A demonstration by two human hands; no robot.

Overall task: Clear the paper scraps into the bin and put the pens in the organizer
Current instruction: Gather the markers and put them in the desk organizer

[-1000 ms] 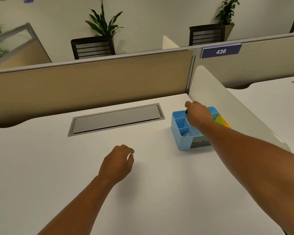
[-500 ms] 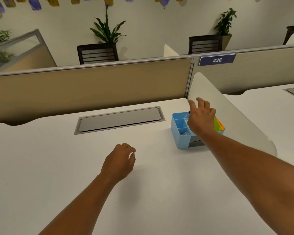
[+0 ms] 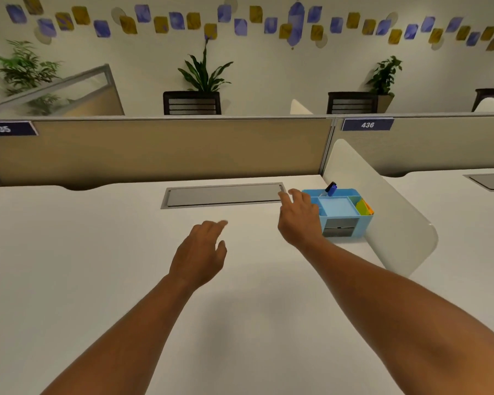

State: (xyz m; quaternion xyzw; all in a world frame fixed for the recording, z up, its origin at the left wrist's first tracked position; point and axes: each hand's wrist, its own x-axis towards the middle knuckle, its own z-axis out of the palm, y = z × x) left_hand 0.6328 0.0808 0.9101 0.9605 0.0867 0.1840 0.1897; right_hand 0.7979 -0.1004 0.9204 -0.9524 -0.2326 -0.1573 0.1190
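Right hand (image 3: 298,220) hangs empty, fingers spread, just left of the blue organizer (image 3: 343,215); left hand (image 3: 201,256) is loosely curled, empty. A pen (image 3: 331,189) stands in the organizer's back compartment. Judging next: hunt for leftover scraps.

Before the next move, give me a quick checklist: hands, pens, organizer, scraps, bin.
1. Left hand empty: ok, loosely open over the desk.
2. Right hand empty: ok, fingers spread beside the blue organizer.
3. Pens stowed: ok, capped pens stand in the organizer's back compartment.
4. Loose pens on the desk: ok, none in view.
5. Paper scraps on the desk: ok, none in view.
6. Bin located: cannot tell, not in view.
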